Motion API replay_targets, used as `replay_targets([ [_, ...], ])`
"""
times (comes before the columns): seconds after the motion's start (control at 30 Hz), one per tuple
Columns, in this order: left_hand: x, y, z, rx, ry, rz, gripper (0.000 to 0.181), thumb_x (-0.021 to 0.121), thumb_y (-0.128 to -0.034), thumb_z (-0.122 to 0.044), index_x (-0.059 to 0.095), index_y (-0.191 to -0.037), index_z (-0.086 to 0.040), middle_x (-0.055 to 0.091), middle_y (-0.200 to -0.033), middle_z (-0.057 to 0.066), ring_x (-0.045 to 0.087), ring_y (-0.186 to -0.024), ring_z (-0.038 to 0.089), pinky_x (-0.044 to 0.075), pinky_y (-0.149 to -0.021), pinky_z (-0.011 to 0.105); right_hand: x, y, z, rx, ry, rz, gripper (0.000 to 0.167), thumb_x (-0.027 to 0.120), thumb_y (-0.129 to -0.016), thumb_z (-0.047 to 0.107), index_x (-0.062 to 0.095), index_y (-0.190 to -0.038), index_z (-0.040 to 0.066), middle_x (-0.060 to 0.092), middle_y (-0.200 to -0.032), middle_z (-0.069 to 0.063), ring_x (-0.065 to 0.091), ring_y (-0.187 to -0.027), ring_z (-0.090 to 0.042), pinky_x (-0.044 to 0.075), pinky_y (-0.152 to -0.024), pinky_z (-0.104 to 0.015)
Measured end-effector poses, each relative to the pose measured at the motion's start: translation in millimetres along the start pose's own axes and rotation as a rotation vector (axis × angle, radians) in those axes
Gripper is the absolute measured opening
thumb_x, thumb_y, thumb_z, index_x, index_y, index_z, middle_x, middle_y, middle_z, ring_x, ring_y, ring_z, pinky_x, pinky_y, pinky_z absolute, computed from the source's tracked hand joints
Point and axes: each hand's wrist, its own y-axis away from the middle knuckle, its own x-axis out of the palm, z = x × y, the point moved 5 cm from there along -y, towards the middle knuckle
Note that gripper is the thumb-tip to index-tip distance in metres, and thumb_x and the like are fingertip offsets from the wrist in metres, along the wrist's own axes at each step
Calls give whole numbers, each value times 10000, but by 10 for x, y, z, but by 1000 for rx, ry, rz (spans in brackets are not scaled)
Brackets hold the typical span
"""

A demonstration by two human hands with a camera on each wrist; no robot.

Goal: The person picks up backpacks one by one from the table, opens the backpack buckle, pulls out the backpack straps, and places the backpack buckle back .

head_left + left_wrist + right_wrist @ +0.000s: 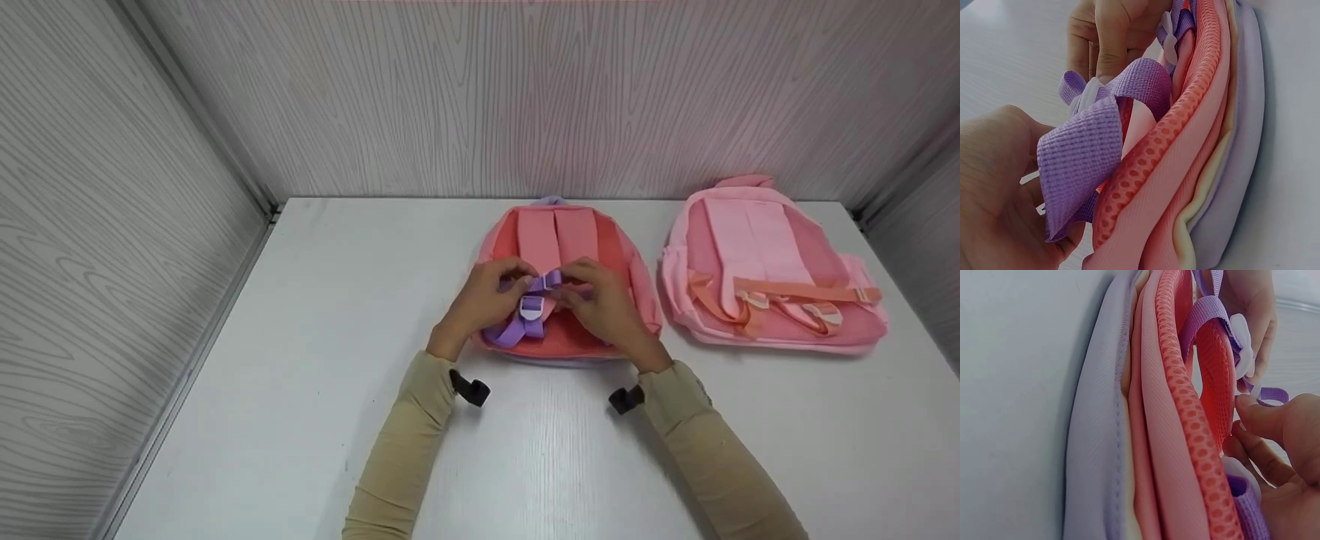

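A coral-pink backpack (645,300) lies with its shoulder straps upward on the white table. Over its middle, my left hand (484,296) pinches a purple webbing strap (537,285) between thumb and fingers. Opposite it, my right hand (606,307) pinches the same strap near a small white slider (547,280). Just below hangs a white buckle (532,308), threaded with purple webbing. The left wrist view shows a broad purple strap loop (1081,163) in front of the left fingers, partly hiding them. Mesh edging (1199,439) runs beside the right hand in the right wrist view.
To the right lies a light-pink backpack (765,232) with orange straps (810,291), close beside the coral one. Wood-grain panels (480,97) stand behind and at both sides of the white table (315,337). Each wrist carries a black camera mount (472,390).
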Motion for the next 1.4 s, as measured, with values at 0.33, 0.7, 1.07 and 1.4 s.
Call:
replay_targets([
  [0.33, 30, 10, 5, -27, 10, 9, 156, 622, -1086, -159, 741, -1185, -141, 744, -1180, -11, 659, -1114, 140, 523, -1086, 378, 11, 16, -14, 25, 4, 16, 241, 775, -961, 16, 794, -1196, 63, 733, -1129, -119, 701, -1062, -266, 602, -983, -508],
  [0.7, 34, 16, -30, 6, -10, -11, 143, 634, -1075, -140, 744, -1165, -123, 755, -1161, -5, 666, -1087, 136, 532, -1051, 372, 24, 20, -22, 23, -5, 35, 259, 777, -965, 42, 797, -1220, 86, 741, -1139, -97, 714, -1092, -243, 601, -987, -493],
  [1.07, 76, 20, -43, -27, -24, -13, 159, 628, -1085, -170, 731, -1204, -144, 739, -1198, -8, 657, -1124, 145, 521, -1095, 375, 30, 15, -26, 32, 12, 42, 281, 770, -967, 29, 788, -1243, 80, 731, -1139, -108, 704, -1056, -240, 604, -983, -473],
  [1.4, 87, 12, -49, -31, -13, -18, 162, 622, -1091, -180, 729, -1210, -156, 736, -1179, -17, 658, -1126, 143, 520, -1098, 375, 23, 10, -8, 19, -14, 38, 266, 758, -976, 22, 788, -1236, 66, 728, -1136, -116, 703, -1055, -249, 606, -982, -479],
])
